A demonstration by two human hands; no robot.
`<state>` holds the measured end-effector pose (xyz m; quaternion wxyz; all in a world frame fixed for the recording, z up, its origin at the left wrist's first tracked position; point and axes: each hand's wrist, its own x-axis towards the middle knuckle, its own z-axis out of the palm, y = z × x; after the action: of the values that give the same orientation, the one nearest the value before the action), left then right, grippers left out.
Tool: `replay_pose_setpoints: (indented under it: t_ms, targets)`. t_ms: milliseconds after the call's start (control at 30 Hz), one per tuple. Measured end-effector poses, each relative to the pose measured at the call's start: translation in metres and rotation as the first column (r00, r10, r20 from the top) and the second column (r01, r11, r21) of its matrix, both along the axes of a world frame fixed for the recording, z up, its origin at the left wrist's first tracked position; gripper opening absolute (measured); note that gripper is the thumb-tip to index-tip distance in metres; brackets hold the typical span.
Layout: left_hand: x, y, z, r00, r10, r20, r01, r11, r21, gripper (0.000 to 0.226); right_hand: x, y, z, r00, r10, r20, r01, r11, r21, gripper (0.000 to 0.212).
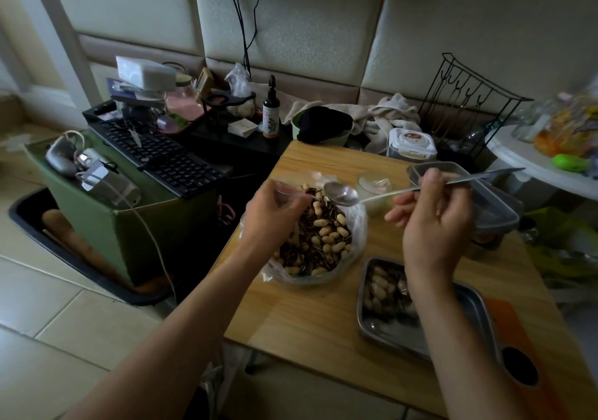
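A clear plastic bag (357,225) full of peanuts in the shell and dark striped seeds (326,235) lies open on the wooden table (310,316). My left hand (275,215) grips the bag's rim at its left side and holds it open. My right hand (433,222) pinches the handle of a metal spoon (341,193), whose empty bowl hovers over the bag's far edge. A steel tray (472,316) at the front right holds some peanuts and seeds, partly hidden by my right forearm.
A clear lidded container (495,212) and a small glass jar (373,186) stand behind my right hand. A black wire rack (466,102), a white-lidded box (411,144), cloths, a bottle (271,113) and keyboards (161,154) crowd the back and left. An orange board (508,325) lies at the right.
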<state>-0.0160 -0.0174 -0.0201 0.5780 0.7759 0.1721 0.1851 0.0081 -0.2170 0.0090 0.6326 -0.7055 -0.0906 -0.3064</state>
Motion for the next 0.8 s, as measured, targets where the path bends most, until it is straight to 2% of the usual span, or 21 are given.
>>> replay_pose_setpoints:
  t_ms: [67, 167, 267, 333, 400, 467, 567, 700, 800]
  targets:
    - [-0.003, 0.005, 0.001, 0.998, 0.044, 0.047, -0.047, 0.997, 0.056, 0.026, 0.001, -0.003, -0.002, 0.991, 0.015, -0.129, -0.005, 0.997, 0.079, 0.024]
    - [0.001, 0.014, -0.001, 0.990, 0.112, 0.087, -0.130, 0.960, 0.246, 0.031, 0.003, -0.001, -0.009, 0.951, 0.082, -0.298, -0.027, 0.983, 0.182, 0.030]
    - [0.005, 0.022, -0.009, 0.986, 0.162, -0.041, -0.136, 0.921, 0.366, 0.033, 0.005, 0.007, -0.016, 0.914, 0.126, -0.385, -0.037, 0.972, 0.231, 0.031]
    - [0.007, 0.024, -0.014, 0.981, 0.142, -0.129, -0.095, 0.943, 0.318, 0.032, 0.006, 0.013, -0.020, 0.899, 0.136, -0.416, -0.034, 0.969, 0.243, 0.032]
    - [0.006, 0.021, -0.013, 0.977, 0.115, -0.181, -0.066, 0.964, 0.257, 0.040, 0.007, 0.019, -0.022, 0.883, 0.145, -0.447, -0.019, 0.961, 0.274, 0.031]
    - [0.007, 0.016, -0.014, 0.965, 0.091, -0.246, 0.000, 0.937, 0.348, 0.047, 0.007, 0.023, -0.023, 0.872, 0.167, -0.460, -0.010, 0.946, 0.325, 0.027]
    - [0.007, 0.007, -0.022, 0.941, 0.080, -0.329, 0.138, 0.797, 0.587, 0.049, 0.008, 0.027, -0.024, 0.870, 0.176, -0.460, 0.001, 0.933, 0.360, 0.024]
    - [0.007, 0.003, -0.031, 0.925, 0.062, -0.375, 0.211, 0.737, 0.642, 0.052, 0.008, 0.026, -0.023, 0.874, 0.170, -0.456, -0.001, 0.937, 0.349, 0.024]
    - [0.007, 0.004, -0.035, 0.925, 0.071, -0.373, 0.213, 0.716, 0.665, 0.052, 0.007, 0.021, -0.020, 0.905, 0.114, -0.409, -0.010, 0.969, 0.247, 0.024]
